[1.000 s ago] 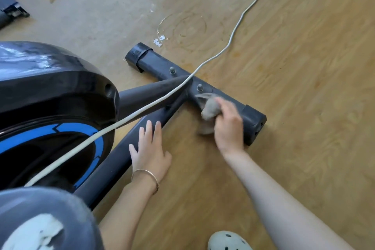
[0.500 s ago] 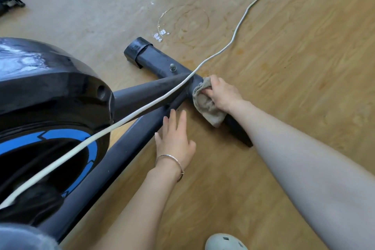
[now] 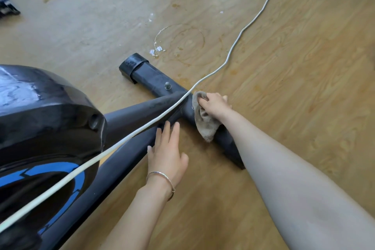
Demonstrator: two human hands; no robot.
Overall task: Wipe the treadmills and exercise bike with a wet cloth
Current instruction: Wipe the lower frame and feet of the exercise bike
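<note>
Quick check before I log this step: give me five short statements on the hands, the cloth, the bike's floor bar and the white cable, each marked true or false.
1. The right hand grips the grey-beige cloth against the dark grey floor bar of the exercise bike. True.
2. The left hand holds a second cloth. False: it lies flat with straight fingers, holding nothing.
3. The white cable passes over the bike's bar. True.
4. A thin metal bangle sits on the right wrist. False: it is on the left wrist.
5. The cloth covers the bar's black end cap. False: that cap is bare, away from the cloth.
</note>
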